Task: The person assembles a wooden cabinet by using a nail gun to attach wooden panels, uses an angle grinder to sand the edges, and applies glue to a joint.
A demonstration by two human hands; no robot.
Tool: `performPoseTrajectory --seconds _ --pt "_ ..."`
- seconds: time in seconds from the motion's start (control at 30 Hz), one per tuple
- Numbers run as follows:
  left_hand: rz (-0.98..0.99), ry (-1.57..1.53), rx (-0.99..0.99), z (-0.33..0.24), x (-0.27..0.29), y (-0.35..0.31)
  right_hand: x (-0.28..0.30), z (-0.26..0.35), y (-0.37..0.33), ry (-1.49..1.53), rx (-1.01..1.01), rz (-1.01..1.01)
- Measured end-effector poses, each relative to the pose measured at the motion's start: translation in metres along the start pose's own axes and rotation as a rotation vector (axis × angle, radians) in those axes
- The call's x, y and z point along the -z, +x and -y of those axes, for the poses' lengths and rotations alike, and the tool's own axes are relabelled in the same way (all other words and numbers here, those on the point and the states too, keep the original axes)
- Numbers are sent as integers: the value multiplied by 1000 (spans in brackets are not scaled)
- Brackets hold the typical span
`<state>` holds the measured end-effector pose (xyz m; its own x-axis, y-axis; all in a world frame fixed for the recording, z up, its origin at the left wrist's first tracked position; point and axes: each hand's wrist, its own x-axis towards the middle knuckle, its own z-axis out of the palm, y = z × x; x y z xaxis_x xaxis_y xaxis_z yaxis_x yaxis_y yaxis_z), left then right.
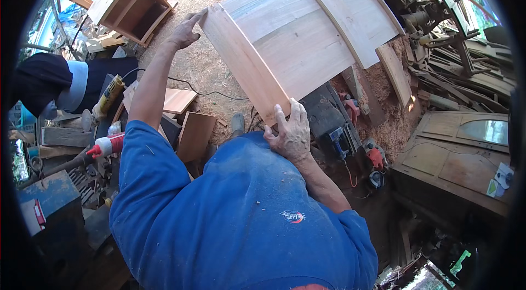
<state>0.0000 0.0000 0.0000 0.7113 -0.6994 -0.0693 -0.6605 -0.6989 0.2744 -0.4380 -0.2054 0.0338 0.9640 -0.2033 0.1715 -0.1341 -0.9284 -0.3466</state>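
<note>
A large pale wooden panel (pixel 307 38) lies tilted in front of me, with a flat crosspiece (pixel 334 19) over it and an upright board (pixel 246 60) along its near left edge. My left hand (pixel 185 30) is at the far end of that edge board, fingertips at its corner and thumb apart from the fingers. At the board's near end, my right hand (pixel 291 134) grips the corner, fingers over the top and thumb on the outer side. The underside of the panel is hidden.
Under the panel's near side stands a dark machine table (pixel 329 112), with a red power tool (pixel 375 157) beside it. A wooden cabinet carcass (pixel 131 5) is at the far left. A glue bottle (pixel 107 145) sits by my left arm. Wood scraps (pixel 460 82) are piled right.
</note>
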Motion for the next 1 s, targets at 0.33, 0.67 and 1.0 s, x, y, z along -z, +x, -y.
performPoseTrajectory --seconds 0.33,0.67,1.0 --pt "9 -83 -390 49 32 30 -16 44 19 38 -221 0" --pt "-132 -56 -488 70 7 34 -25 48 22 93 -308 -71" --pt "-78 -79 -564 58 27 35 -16 50 21 135 -316 -125"
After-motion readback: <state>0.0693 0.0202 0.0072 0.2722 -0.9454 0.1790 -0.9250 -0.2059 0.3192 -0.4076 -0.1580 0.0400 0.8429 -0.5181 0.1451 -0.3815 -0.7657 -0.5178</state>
